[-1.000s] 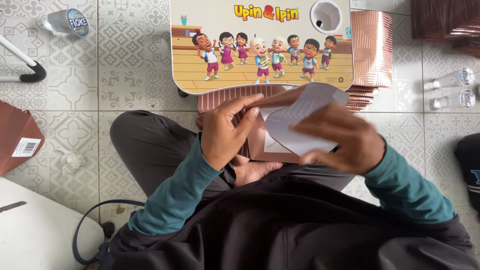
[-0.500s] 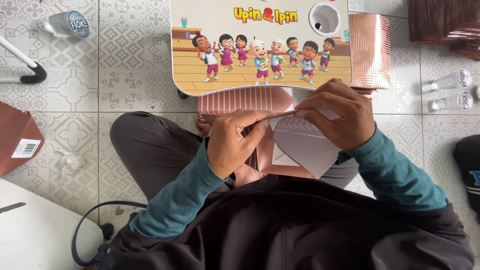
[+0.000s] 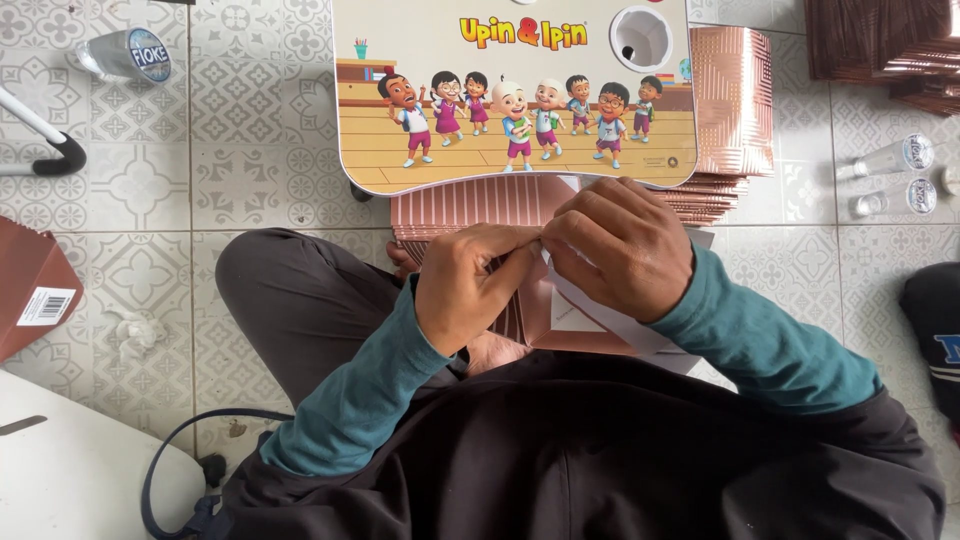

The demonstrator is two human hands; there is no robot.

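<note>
While the left hand and right hand are meeting fingertip to fingertip, both are pinching the top edge of a pink paper sheet over the lap, below the cartoon-printed table. The fingers are pressed together on that edge. The thin paper is looking easy to tear or crease crooked if the pinch is pulling unevenly. The stack of striped pink sheets is sitting just beside the hands, so a stray elbow could be knocking it askew.

Teal long sleeves under a dark vest, dark trousers.
</note>
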